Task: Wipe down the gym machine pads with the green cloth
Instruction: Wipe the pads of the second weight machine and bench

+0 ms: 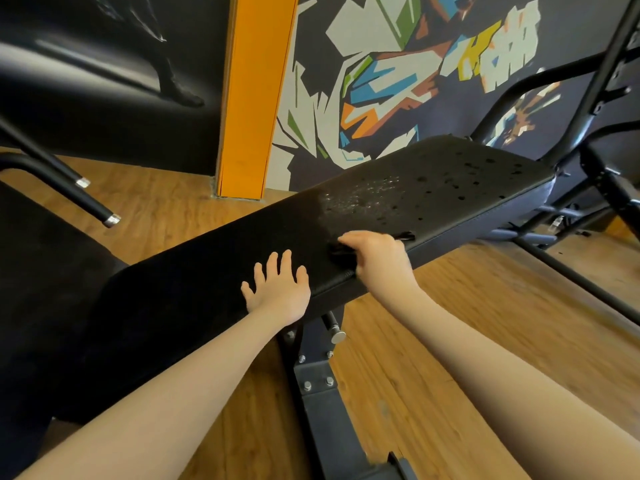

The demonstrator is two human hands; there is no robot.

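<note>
I have my left hand (277, 289) spread flat on the long bench pad (398, 206), fingers straight and fanned toward about one o'clock, which I judge is there to brace me and steady the pad while the other hand works. My right hand (375, 261) sits just beside it at three o'clock, fingers curled around a dark bunched cloth (341, 250) pressed onto the pad's near edge; the cloth looks nearly black here, so I cannot confirm its green colour, and only a small fold shows at the hand's ten o'clock side with another scrap near two o'clock. The grip keeps the cloth wadded so it can be pushed along the surface. The pad's long axis runs from about eight o'clock near me up to two o'clock, its far end pointing toward the painted wall (398, 74) and the black frame (602, 140). Beyond the cloth, toward one o'clock, the pad carries droplets (367, 194) and dark wet spots, so that stretch appears not yet wiped, and I judge the stroke should head that way.
</note>
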